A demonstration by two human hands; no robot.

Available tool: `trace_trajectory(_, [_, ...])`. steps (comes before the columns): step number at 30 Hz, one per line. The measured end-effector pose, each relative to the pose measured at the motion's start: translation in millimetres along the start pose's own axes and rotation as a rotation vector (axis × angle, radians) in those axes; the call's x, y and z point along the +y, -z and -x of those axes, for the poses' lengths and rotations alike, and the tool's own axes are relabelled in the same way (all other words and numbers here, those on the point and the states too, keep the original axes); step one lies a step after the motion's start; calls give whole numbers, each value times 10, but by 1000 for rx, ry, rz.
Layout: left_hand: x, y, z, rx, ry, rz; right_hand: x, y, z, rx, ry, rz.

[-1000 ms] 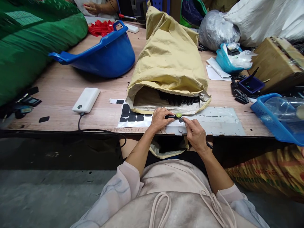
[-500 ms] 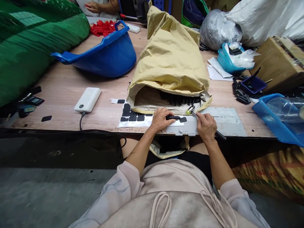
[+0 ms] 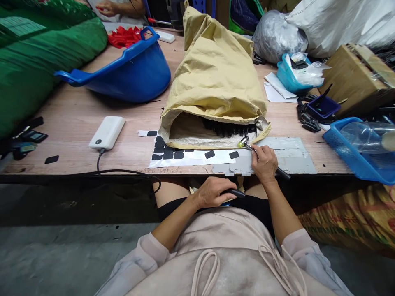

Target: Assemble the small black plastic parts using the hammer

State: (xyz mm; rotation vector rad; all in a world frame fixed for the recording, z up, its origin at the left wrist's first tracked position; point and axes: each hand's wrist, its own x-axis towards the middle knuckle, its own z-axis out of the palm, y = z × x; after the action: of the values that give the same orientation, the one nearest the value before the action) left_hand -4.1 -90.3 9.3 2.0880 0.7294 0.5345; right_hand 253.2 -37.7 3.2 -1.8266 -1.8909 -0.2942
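My left hand (image 3: 212,192) is below the table edge, over my lap, closed round a small black stick-like part (image 3: 235,192). My right hand (image 3: 264,161) rests on the grey metal plate (image 3: 293,162) at the table's front edge and grips a small hammer (image 3: 245,142) with a yellow-green head, its black handle sticking out behind my wrist. The hammer head points at the mouth of the tan paper sack (image 3: 216,82), where several black parts (image 3: 230,128) lie. A white sheet with black pads (image 3: 173,155) lies left of my right hand.
A white power bank (image 3: 107,132) with its cable lies left. A blue basin (image 3: 129,72) and a green sack (image 3: 37,61) stand at the back left. Blue baskets (image 3: 354,152), a cardboard box (image 3: 354,78) and plastic bags crowd the right. Another person's hand (image 3: 106,7) works at the far edge.
My left hand has dropped from the table to my lap with the black part. My right hand has swung the hammer away to the right, towards the sack's mouth.
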Motion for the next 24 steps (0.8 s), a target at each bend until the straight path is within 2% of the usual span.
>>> trace_trajectory(2, [-111, -186, 58, -77, 150, -47, -4, -3, 1, -5, -8, -5])
trace_trajectory(6, [-471, -415, 42, -157, 595, -220, -9, -7, 1, -21, -23, -30])
trace_trajectory(7, [-537, -443, 31, -189, 666, -251, -10, -8, 1, -22, -27, -35])
trace_trajectory(9, [-588, -465, 19, -266, 725, -278, -11, -11, 3, -18, -32, -37])
trace_trajectory(10, [-568, -459, 16, -304, 716, -278, -11, -13, 4, -13, -31, -35])
trace_trajectory(12, [-443, -403, 4, -363, 606, -245, -11, -17, 7, -3, -25, -29])
trace_trajectory(14, [-246, -273, -38, -398, 406, -122, -9, -22, 8, 1, -20, -26])
trace_trajectory(16, [-56, -63, -140, -382, 206, 91, -8, -24, 9, -7, -22, -24])
trace_trajectory(17, [8, 70, -216, -330, 141, 203, -8, -24, 8, -13, -26, -23])
trace_trajectory(18, [39, 215, -309, -223, 121, 281, -8, -24, 7, -19, -28, -22])
trace_trajectory(19, [33, 368, -415, -54, 143, 315, -9, -23, 6, -21, -30, -19])
trace_trajectory(22, [-193, 818, -759, 638, 388, 212, -12, -21, 4, -13, -26, -15])
trace_trajectory(23, [-314, 946, -864, 839, 522, 128, -13, -20, 4, -10, -24, -18])
trace_trajectory(24, [-440, 1056, -957, 969, 674, 40, -13, -19, 4, -10, -24, -23])
